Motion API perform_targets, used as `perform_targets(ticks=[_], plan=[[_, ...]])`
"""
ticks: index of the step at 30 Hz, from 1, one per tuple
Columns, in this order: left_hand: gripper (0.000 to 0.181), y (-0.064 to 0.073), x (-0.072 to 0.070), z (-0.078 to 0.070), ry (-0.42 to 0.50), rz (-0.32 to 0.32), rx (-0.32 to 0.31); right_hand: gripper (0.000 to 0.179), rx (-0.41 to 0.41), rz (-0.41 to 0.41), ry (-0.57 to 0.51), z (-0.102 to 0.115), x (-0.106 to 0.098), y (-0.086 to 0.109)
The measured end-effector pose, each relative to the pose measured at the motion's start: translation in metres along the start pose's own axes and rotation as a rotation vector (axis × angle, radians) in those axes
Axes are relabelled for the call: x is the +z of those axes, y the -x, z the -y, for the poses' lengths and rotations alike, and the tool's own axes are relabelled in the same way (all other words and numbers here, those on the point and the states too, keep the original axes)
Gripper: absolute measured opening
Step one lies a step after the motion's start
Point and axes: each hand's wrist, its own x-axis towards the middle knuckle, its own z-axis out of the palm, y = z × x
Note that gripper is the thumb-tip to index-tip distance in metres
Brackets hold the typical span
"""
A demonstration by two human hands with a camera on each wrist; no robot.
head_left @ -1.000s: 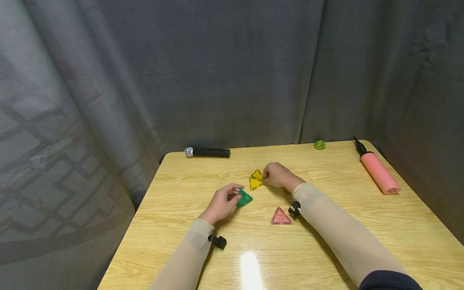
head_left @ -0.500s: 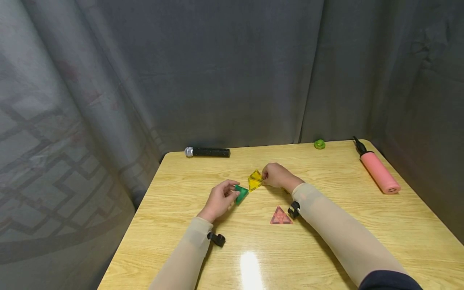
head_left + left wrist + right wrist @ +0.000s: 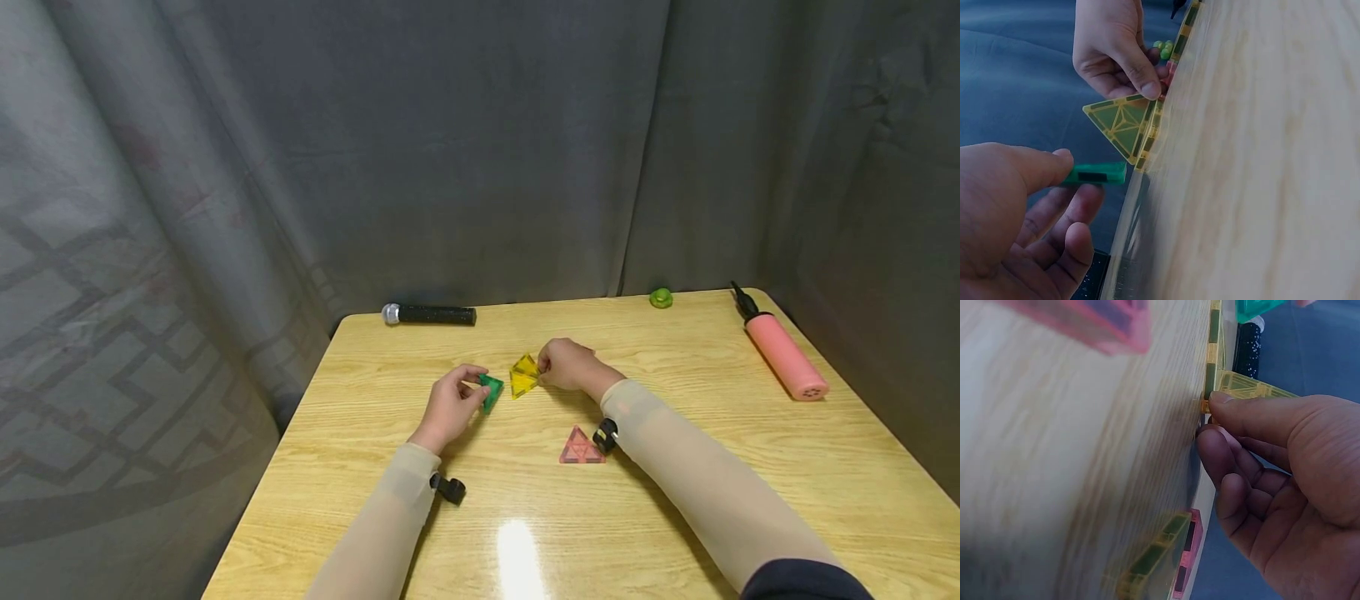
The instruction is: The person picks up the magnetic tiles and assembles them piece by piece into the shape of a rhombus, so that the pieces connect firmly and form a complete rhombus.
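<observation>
My left hand (image 3: 444,410) pinches a green triangular magnetic tile (image 3: 491,393) by one edge, just above the table and a small gap left of the yellow tiles. Two yellow triangular magnetic tiles (image 3: 522,383) meet along an edge. In the left wrist view one yellow tile (image 3: 1122,125) stands up from the table while the other lies flat. With thumb and fingers my right hand (image 3: 567,365) pinches the yellow pair at its right corner; the fingertips are partly hidden in the head view.
A pink triangular tile (image 3: 580,447) lies nearer me. Another yellow tile (image 3: 1154,556) and a pink tile (image 3: 1188,553) lie beneath my right hand. Along the back are a black toy microphone (image 3: 431,315), a small green object (image 3: 661,298) and a pink hand pump (image 3: 783,354).
My left hand has drawn the green tile a little left and away from me, and turned it. My right hand has shifted slightly left with the yellow tiles.
</observation>
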Motion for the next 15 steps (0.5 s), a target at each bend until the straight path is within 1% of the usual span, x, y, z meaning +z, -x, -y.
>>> perform_targets(ticks=[8,15], plan=[[0.031,-0.0035,0.0020,-0.0031,-0.001,-0.027,-0.029,0.026,-0.028,0.002,0.024,0.0046,-0.0014,0.0016],[0.032,-0.0074,0.0034,-0.0024,-0.012,-0.046,-0.037,0.029,-0.074,-0.001,0.003,0.0064,0.0018,0.0000]])
